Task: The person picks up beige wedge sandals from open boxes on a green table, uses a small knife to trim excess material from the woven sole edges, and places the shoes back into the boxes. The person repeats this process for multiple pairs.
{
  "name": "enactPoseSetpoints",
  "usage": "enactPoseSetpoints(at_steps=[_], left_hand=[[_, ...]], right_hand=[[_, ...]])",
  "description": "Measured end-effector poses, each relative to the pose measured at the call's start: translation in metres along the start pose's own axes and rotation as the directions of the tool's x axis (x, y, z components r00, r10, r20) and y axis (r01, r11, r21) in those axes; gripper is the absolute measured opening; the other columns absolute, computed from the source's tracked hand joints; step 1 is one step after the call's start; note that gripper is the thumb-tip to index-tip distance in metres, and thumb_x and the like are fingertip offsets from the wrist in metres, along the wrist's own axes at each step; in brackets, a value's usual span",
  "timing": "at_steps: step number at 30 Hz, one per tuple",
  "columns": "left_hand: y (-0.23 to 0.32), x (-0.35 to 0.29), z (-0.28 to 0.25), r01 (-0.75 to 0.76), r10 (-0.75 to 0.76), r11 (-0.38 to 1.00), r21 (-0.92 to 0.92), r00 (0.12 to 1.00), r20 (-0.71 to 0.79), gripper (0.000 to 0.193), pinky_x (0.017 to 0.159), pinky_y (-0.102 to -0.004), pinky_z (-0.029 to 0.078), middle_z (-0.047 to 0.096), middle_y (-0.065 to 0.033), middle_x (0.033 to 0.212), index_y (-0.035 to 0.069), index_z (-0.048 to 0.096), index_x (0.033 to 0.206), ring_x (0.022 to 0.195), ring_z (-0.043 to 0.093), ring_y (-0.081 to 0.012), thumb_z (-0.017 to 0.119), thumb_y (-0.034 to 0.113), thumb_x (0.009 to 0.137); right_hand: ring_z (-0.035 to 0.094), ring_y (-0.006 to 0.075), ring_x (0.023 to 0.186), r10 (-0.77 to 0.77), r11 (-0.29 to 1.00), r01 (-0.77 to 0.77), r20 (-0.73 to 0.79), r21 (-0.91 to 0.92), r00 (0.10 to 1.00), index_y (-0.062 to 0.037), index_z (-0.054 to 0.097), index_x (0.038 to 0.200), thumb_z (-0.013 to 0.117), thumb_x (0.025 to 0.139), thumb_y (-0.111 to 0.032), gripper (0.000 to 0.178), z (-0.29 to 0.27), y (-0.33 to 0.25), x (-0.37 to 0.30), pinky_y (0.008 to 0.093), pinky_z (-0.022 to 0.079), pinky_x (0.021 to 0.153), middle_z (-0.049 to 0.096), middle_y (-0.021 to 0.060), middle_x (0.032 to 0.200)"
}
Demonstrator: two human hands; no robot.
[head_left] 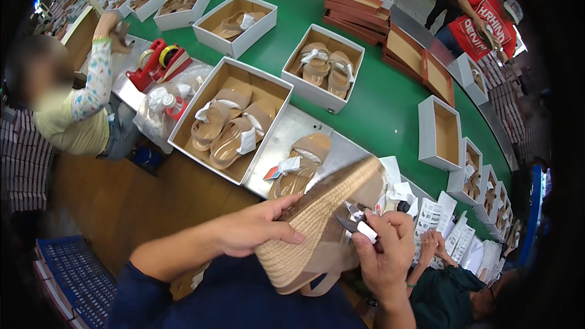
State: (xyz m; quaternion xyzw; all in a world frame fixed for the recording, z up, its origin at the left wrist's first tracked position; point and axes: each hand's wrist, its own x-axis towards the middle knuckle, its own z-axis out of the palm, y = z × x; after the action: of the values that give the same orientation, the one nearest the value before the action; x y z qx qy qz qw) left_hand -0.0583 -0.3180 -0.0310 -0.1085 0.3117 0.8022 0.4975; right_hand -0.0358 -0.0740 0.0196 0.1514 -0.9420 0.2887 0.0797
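My left hand (265, 228) is closed around a wedge sandal (298, 240), its thumb pressed on the woven rope-like wedge. The sandal is tilted on its side, with tan straps hanging on its far and lower sides. Beside the straps, my right hand (387, 247) pinches a small dark, shiny piece with a white part (366, 231); its kind is unclear. Just beyond my hands, another sandal (301, 164) lies on the metal worktop (268, 167), white wrapping on its strap and a small tag beside it. A white box (173, 137) to its left holds a pair of sandals (231, 125).
Open shoe boxes (237, 49) line the green conveyor belt (372, 122). Reddish-brown lids (356, 9) are stacked beyond. A red tape dispenser (161, 64) stands left. Co-workers are at left, far right and near right, where a person's hands (434, 247) touch printed sheets (429, 216).
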Motion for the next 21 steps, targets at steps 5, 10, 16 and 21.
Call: enactPoseSetpoints(at_steps=[5,10,16,21], left_hand=[[0.0,-0.003,-0.017,0.158,-0.166,0.984,0.086,0.981,0.095,0.074,0.103,-0.0325,0.044,0.049,-0.0101,0.136,0.001,0.025,0.15,0.123,0.05,-0.0154,0.065,0.006,0.088],[-0.001,-0.004,-0.011,0.109,-0.116,0.989,0.095,0.991,0.069,0.075,0.103,-0.0324,0.043,0.047,-0.0098,0.139,0.001,0.024,0.151,0.125,0.048,-0.0147,0.065,0.006,0.089],[-0.001,0.0,-0.011,0.139,-0.153,0.985,0.102,0.979,0.138,0.081,0.108,-0.032,0.039,0.044,-0.0089,0.144,0.002,0.02,0.153,0.131,0.044,-0.0155,0.066,0.002,0.087],[-0.003,0.001,-0.006,0.072,-0.094,0.988,0.133,0.982,0.166,0.074,0.103,-0.0308,0.043,0.047,-0.0083,0.139,0.003,0.024,0.151,0.125,0.048,-0.0137,0.065,0.008,0.089]], right_hand=[[0.055,0.0107,0.079,0.4,0.332,-0.552,0.416,0.765,0.817,-0.0011,0.04,0.138,0.057,0.093,0.002,0.048,-0.01,0.006,0.012,0.0231,0.046,0.067,0.058,0.0071,0.096],[0.059,0.0198,0.08,0.316,-0.112,-0.327,0.345,0.939,0.884,0.0047,0.048,0.131,0.054,0.098,-0.013,0.039,-0.005,0.04,0.001,0.0295,0.049,0.069,0.059,0.0124,0.095],[0.059,0.0193,0.075,0.1,-0.275,-0.186,0.22,0.943,0.97,0.003,0.054,0.107,0.078,0.08,-0.01,0.038,0.003,0.03,0.002,0.0298,0.047,0.067,0.063,0.0173,0.1],[0.064,0.0189,0.084,-0.015,0.475,-0.094,0.115,0.875,0.993,-0.0055,0.062,0.101,0.088,0.072,-0.012,0.039,0.006,0.011,-0.011,0.0345,0.048,0.078,0.067,0.0115,0.093]])
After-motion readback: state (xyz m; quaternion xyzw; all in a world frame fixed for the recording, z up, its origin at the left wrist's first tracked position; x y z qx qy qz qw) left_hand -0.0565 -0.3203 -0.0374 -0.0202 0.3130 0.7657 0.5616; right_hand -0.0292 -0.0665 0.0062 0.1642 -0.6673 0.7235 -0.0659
